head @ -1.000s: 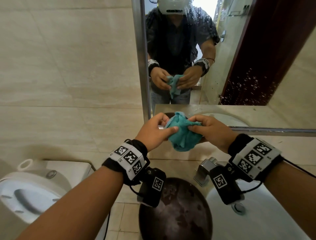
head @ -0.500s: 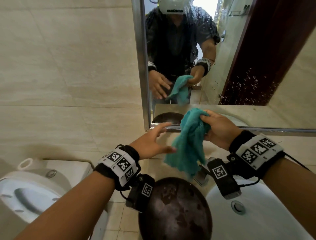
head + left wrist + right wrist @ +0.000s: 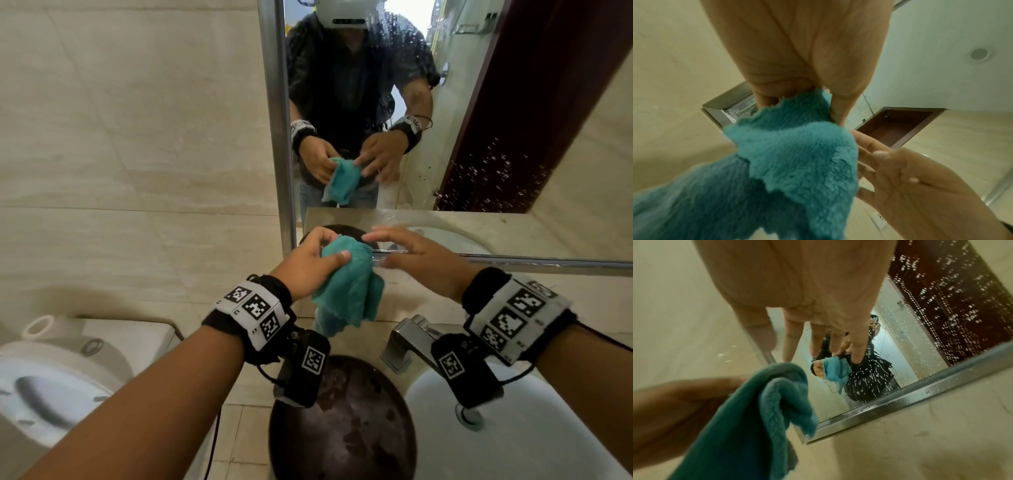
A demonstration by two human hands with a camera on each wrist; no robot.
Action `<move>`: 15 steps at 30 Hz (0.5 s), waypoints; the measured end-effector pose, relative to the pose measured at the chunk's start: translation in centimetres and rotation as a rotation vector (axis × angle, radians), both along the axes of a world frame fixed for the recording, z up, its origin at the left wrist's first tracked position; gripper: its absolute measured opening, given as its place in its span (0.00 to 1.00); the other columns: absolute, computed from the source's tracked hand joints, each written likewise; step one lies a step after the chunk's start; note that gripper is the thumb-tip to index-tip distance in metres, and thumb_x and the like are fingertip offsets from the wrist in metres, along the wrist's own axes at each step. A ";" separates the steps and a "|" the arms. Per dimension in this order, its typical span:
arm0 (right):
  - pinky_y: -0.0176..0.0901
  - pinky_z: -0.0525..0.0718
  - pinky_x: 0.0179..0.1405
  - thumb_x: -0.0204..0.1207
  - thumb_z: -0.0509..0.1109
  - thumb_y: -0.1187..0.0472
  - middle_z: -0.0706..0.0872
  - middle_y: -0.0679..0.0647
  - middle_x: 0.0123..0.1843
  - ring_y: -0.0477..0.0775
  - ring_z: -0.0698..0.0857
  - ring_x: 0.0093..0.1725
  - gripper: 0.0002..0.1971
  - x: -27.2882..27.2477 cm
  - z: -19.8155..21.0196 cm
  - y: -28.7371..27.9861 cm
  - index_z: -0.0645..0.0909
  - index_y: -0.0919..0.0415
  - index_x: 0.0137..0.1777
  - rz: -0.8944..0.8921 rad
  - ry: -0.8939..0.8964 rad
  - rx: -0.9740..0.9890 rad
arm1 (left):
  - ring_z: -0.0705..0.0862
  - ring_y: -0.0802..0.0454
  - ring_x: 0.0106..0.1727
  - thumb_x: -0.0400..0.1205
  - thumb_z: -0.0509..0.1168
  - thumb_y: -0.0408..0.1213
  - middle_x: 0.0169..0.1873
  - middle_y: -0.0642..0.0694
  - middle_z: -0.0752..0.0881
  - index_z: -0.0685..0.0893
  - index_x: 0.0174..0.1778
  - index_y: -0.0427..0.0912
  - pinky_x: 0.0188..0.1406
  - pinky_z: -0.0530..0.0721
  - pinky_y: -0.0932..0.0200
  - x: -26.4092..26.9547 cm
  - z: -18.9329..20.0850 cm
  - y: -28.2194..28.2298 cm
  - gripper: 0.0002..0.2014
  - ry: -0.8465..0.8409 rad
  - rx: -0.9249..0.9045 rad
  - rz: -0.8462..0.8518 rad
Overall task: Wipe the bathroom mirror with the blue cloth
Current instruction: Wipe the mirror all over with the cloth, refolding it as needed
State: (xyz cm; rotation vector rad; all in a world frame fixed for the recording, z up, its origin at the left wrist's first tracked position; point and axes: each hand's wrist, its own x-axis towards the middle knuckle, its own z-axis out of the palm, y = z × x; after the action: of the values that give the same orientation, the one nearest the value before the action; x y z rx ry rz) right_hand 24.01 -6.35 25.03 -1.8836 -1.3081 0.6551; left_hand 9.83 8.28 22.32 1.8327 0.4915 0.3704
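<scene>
Your left hand (image 3: 310, 267) pinches the blue cloth (image 3: 349, 291) near its top edge, thumb over the front, and the rest hangs loose below that grip, just in front of the mirror's (image 3: 479, 144) lower left corner. Your right hand (image 3: 416, 262) sits just beside the grip with fingers straight and relaxed, holding nothing. I judge you're readying the cloth, not yet wiping (droplets speckle the glass): bunch the hanging part into a pad, then press it to the glass above.
</scene>
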 end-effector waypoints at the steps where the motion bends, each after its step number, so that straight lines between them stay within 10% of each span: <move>1: 0.35 0.75 0.63 0.75 0.71 0.57 0.74 0.41 0.68 0.38 0.74 0.66 0.24 -0.5 0.0 0.1 0.71 0.44 0.70 0.061 0.075 0.000 | 0.87 0.41 0.52 0.82 0.65 0.44 0.53 0.38 0.86 0.74 0.50 0.53 0.54 0.85 0.38 0.2 0.2 -0.1 0.05 -0.014 -0.002 0.011; 4: 0.33 0.82 0.55 0.66 0.79 0.55 0.77 0.38 0.59 0.40 0.79 0.60 0.35 -1.2 -0.6 0.8 0.66 0.45 0.71 0.077 0.015 0.003 | 0.86 0.42 0.52 0.83 0.64 0.45 0.52 0.39 0.85 0.75 0.51 0.50 0.54 0.85 0.41 0.8 0.7 -0.2 0.06 -0.049 -0.046 0.050; 11: 0.43 0.85 0.45 0.68 0.79 0.59 0.83 0.45 0.47 0.47 0.84 0.48 0.19 0.0 -1.9 2.0 0.75 0.50 0.54 -0.220 -0.045 0.155 | 0.85 0.51 0.43 0.81 0.64 0.52 0.46 0.46 0.84 0.75 0.58 0.43 0.44 0.85 0.58 0.0 1.2 0.8 0.17 0.055 0.096 0.181; 15: 0.45 0.87 0.42 0.65 0.80 0.55 0.84 0.46 0.45 0.46 0.85 0.46 0.19 0.4 -2.0 2.4 0.76 0.52 0.52 -0.303 -0.004 0.200 | 0.87 0.48 0.41 0.82 0.56 0.60 0.43 0.42 0.86 0.79 0.59 0.41 0.42 0.87 0.56 -0.4 0.9 -0.1 0.25 0.243 -0.278 0.019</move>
State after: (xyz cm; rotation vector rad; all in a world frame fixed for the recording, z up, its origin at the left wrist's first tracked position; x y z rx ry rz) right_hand 24.37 -3.93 23.03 -1.8655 -1.0200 0.3505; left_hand 9.43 8.22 23.20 1.6094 0.6930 0.0848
